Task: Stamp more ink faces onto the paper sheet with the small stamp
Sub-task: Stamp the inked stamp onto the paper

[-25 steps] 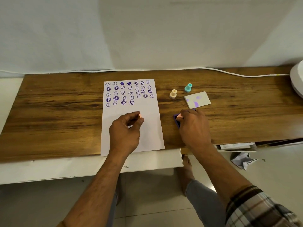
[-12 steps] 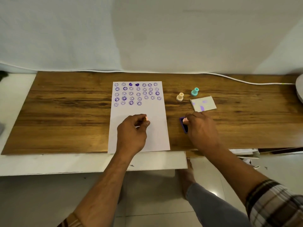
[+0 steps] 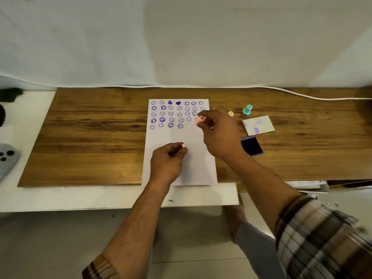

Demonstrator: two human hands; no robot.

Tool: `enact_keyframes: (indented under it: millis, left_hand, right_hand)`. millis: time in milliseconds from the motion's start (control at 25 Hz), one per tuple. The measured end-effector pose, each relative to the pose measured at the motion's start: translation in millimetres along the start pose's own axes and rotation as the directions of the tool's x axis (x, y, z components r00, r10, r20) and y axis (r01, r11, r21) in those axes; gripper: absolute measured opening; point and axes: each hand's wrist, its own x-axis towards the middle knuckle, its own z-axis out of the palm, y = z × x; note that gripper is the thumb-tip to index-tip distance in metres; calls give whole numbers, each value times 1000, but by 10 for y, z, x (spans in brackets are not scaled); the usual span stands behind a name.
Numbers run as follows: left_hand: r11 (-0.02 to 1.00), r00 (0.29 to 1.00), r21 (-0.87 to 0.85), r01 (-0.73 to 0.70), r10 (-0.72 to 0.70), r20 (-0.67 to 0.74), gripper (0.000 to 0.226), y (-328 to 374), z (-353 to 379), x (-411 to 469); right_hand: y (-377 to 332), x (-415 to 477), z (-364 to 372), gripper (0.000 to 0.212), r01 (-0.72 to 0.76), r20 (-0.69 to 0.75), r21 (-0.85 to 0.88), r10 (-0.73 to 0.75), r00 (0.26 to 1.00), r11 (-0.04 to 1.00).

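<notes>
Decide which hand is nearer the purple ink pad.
Right. The right hand sits just left of the ink pad; the left hand rests farther left on the paper sheet.

A single view is given, taken from a wide-angle camera worn on the person's head. It is aimed forward and steeply down, so the wooden surface (image 3: 100, 137) is seen from above and from its near edge. The wall is met toward 12 o'clock, while the floor and the person's own forearms fill the frame toward 6 o'clock. The surface is viewed from close range, at arm's reach. Straight edges are bowed outward near the frame's borders. No second view is supplied.
</notes>
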Motion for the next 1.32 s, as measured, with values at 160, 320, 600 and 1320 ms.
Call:
enact_keyframes:
  millis: [160,320,600,1320]
  left_hand:
    - [1000,1000,4,6,-6,-7,31,-23,12,15]
    - [1000,1000,-1,2,-2,-8,31,-43,23,35]
    - [1000,1000,-16,0,-1,-13,30,-41,23,29]
    - [1000,1000,-16,3,-3,-6,31,-37,8,1]
  right_hand:
    - [38,171,403,29,100,87,-56,-95,992,993]
    - [166,218,519,35,118,88,-164,-105,991,979]
    - [143,258,552,33,183,134,-214,-157,978,959]
    - [47,322,453,28,343,264,-453,-244,933,823]
